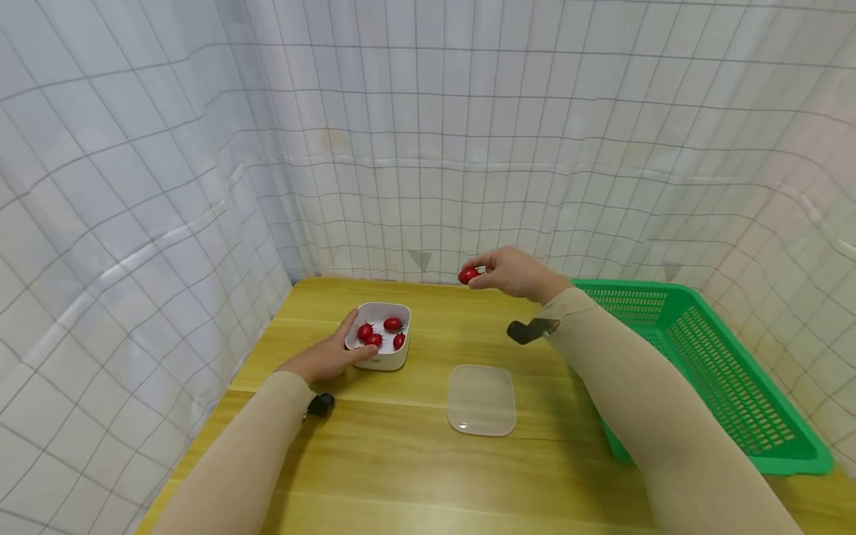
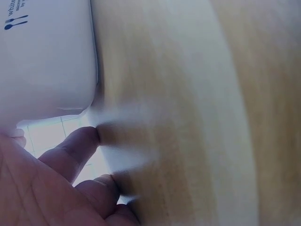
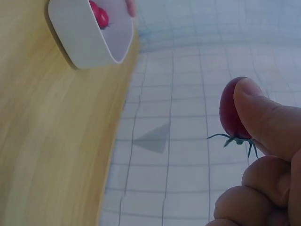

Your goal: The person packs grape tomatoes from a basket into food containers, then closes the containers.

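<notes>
A white square container [image 1: 394, 360] stands at the table's left side with several red cherry tomatoes [image 1: 392, 325] in it. The left hand [image 1: 334, 355] grips its left side, thumb at the front and fingers along the back; in the left wrist view, some fingers [image 2: 77, 148] rest beside the white container [image 2: 47, 61]. Raised over the table's back edge, the right hand [image 1: 513, 275] pinches one red tomato [image 1: 468, 276] between thumb and fingers. The right wrist view shows that tomato [image 3: 231, 109] with its green stem end down, under the thumb of the right hand [image 3: 268, 155].
A translucent flat lid [image 1: 481, 400] lies on the wooden table [image 1: 394, 468], right of the container and nearer the front. At the right stands a green slotted basket [image 1: 725, 371], partly behind the right forearm. White gridded curtains [image 1: 428, 148] surround the table at the back and sides.
</notes>
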The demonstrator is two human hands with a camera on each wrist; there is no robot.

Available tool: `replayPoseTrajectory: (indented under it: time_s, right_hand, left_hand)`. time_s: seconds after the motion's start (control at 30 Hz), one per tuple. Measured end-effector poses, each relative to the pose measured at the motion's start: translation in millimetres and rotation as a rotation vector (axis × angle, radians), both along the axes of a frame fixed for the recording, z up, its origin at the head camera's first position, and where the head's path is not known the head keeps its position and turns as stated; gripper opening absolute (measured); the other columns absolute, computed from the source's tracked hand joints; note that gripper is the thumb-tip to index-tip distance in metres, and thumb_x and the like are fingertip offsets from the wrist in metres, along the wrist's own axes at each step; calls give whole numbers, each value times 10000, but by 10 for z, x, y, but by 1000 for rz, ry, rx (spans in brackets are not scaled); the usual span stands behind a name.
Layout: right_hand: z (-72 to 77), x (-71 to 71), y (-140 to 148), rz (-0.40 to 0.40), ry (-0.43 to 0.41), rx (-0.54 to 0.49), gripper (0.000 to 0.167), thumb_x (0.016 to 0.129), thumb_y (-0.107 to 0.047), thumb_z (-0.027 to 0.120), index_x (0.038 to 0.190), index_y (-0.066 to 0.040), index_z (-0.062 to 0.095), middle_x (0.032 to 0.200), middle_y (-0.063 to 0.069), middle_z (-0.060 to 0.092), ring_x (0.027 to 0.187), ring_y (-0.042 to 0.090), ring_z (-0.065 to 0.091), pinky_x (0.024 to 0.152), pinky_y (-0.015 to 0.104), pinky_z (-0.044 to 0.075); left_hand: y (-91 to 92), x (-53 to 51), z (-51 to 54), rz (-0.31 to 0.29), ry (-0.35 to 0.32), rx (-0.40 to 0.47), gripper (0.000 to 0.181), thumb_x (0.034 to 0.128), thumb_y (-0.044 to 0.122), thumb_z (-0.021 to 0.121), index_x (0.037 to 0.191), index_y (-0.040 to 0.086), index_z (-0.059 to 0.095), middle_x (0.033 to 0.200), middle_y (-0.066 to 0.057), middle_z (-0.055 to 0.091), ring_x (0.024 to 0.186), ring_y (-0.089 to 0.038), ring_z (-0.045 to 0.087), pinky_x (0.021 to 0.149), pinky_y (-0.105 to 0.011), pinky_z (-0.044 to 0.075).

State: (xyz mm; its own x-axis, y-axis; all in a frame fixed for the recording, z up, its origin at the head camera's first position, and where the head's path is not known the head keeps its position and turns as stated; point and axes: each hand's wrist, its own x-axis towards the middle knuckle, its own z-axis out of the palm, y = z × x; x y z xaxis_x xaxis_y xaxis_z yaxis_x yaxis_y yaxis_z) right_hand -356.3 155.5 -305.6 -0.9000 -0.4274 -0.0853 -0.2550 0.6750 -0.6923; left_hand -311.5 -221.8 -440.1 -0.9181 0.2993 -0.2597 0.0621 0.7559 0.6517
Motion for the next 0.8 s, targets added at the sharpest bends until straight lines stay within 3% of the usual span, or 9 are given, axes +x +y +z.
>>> replayPoseTrajectory:
  time_s: [0.17, 0.43, 0.67, 0.8]
  right_hand:
    - [-165, -40, -446, 5, 13, -12, 352, 1011, -262, 732, 1349, -167, 718, 1035, 34, 754, 606, 136, 366, 565, 267, 328]
    - [-402, -38, -1076, -1, 0, -11, 385, 1003, -289, 744, 1371, -178, 715, 948, -11, 756, 549, 113, 368, 514, 239, 333]
    - [-551, -4, -1441, 48, -28, 49, 430, 1019, -311, 722, 1428, -188, 677, 609, -58, 560, 471, 108, 308, 470, 231, 315]
    - [-588, 24, -1554, 58, 1, 78, 438, 1016, -316, 724, 1436, -202, 676, 746, -90, 674, 551, 90, 420, 514, 214, 363]
  left_hand:
    - [-19, -19, -7, 7, 0, -13, 1111, 974, 710, 570, 1694, 247, -139, 1739, -274, 153, 1549, -526, 296, 1249, -685, 249]
    - [-28, -27, 8, 1, -16, -15, 1122, 969, 731, 558, 1691, 243, -150, 1741, -276, 141, 1545, -529, 300, 1234, -707, 255]
    - [-37, -45, -18, -22, -7, 1, 1091, 991, 706, 548, 1690, 251, -156, 1752, -259, 101, 1557, -525, 280, 1237, -706, 247]
    - [-47, -40, -23, -28, 2, 6, 1090, 995, 692, 555, 1691, 243, -153, 1753, -258, 99, 1553, -532, 284, 1231, -712, 251]
